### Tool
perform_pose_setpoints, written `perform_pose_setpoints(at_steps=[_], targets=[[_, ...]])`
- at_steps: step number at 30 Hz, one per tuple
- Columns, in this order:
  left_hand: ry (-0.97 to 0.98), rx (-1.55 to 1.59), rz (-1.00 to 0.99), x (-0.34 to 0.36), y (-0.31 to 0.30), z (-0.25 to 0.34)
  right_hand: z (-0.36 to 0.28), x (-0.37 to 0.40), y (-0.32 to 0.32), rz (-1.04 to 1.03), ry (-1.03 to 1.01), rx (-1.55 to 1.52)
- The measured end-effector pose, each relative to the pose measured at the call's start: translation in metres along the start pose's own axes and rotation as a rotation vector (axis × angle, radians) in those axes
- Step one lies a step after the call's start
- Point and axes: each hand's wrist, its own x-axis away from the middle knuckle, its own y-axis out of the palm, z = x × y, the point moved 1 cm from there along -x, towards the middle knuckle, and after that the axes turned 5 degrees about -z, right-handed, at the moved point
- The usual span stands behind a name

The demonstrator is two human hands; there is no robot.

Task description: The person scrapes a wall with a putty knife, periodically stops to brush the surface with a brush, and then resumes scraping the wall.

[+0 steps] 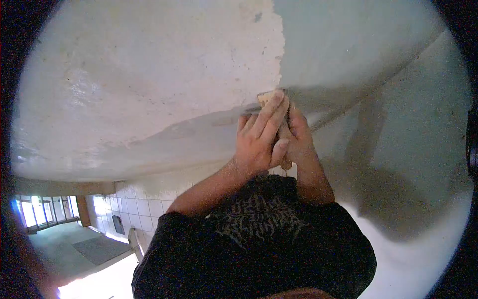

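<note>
A scraper-like tool (265, 99) with a pale, dirty head touches the wall surface (199, 65), where a pale rough patch meets a grey-green area. The rounded end of its handle (286, 164) shows below the hands. My right hand (302, 137) is wrapped round the handle. Over the tool lies my left hand (259, 139), two fingers pressed together along its head, the others curled and the thumb beside the handle. Much of the tool is hidden under the hands.
A dark line (388, 74) crosses the grey-green surface diagonally, and shadows fall at the right. White tiles (137, 207), a barred window (47, 212) and a grey floor area (55, 244) appear at the lower left. My black shirt (254, 249) fills the bottom middle.
</note>
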Motion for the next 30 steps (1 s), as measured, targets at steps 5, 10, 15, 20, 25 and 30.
perform_pose_setpoints(at_steps=[5,10,15,20,25,30], targets=[[0.041,0.028,0.015,-0.001,-0.004,0.0,0.003,0.004,-0.001,-0.039,0.015,0.003],[-0.007,0.031,0.007,-0.004,-0.009,0.006,-0.014,-0.001,-0.006,-0.129,0.067,-0.022],[0.029,0.001,0.068,-0.004,-0.005,0.004,-0.004,-0.006,0.0,-0.03,-0.027,-0.014],[0.059,0.042,0.049,-0.01,-0.013,0.006,-0.008,-0.002,-0.004,-0.081,0.025,-0.045],[0.005,0.04,-0.01,-0.008,-0.009,0.008,-0.016,0.0,-0.006,-0.082,0.025,-0.073],[0.004,0.094,-0.015,0.003,-0.007,0.005,-0.038,0.001,-0.012,-0.223,0.402,0.019]])
